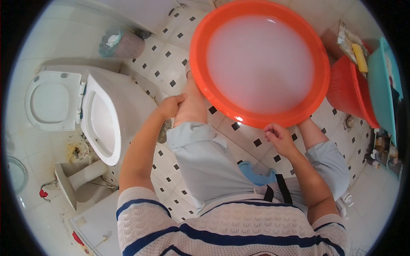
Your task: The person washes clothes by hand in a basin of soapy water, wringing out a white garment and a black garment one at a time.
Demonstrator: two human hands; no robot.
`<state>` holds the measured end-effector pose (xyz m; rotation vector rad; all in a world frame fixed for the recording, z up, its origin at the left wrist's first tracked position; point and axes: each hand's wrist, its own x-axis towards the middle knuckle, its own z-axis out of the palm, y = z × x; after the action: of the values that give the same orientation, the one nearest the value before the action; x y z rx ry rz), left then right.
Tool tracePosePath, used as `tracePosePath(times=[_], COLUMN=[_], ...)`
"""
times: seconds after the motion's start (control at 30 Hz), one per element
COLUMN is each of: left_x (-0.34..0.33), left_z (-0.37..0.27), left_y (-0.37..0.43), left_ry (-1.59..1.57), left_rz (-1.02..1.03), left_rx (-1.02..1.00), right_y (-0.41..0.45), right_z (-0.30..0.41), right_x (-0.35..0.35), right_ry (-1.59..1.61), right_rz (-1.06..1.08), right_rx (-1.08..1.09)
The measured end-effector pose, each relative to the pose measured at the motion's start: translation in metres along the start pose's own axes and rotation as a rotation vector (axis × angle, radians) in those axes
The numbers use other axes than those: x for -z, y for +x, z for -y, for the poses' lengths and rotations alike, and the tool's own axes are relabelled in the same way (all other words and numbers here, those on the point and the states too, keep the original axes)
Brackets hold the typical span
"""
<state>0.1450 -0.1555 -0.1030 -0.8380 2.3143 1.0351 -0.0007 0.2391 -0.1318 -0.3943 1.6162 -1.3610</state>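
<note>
A large orange plastic tub point(200, 68) stands on the floor between my lower legs. Cloudy, whitish liquid point(259, 64) fills much of it, hiding the bottom. My left hand point(171, 105) rests against the side of my left lower leg point(191, 107), just below the rolled-up trouser cuff. Its thumb shows on the shin, while its other fingers are hidden. With fingers curled in, my right hand point(280, 140) hovers by the near rim of the tub; nothing shows in it. Whether it touches the rim is unclear.
At left are a white toilet point(101, 124) with raised lid, a washbasin point(65, 184) and a lined waste bin point(128, 44). A red bucket point(344, 89), a turquoise basin point(381, 83) and a yellow-handled brush point(359, 57) stand at right. A light-blue plastic object point(256, 176) is below me.
</note>
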Motion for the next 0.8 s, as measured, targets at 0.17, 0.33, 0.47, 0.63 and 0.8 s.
tracePosePath(times=[0.17, 0.33, 0.47, 0.63, 0.8], left_x=[0.002, -0.009, -0.002, -0.004, 0.001], left_z=[0.012, 0.019, 0.0, 0.011, 0.005], left_y=[0.031, 0.003, -0.04, -0.058, -0.005], left_ry=[-0.06, -0.274, -0.12, -0.103, -0.077], left_rz=[0.067, 0.033, -0.036, -0.091, -0.046], left_rx=[0.082, -0.029, -0.158, -0.181, -0.142], right_y=[0.006, 0.008, 0.019, 0.074, 0.137], right_z=[-0.003, -0.006, -0.019, -0.03, -0.103], right_x=[0.001, 0.005, 0.017, 0.048, 0.109], right_ry=[0.025, -0.026, 0.103, 0.324, 0.717], right_rz=[-0.016, -0.022, -0.02, -0.242, -0.411], right_rx=[0.01, -0.014, -0.05, -0.215, -0.339])
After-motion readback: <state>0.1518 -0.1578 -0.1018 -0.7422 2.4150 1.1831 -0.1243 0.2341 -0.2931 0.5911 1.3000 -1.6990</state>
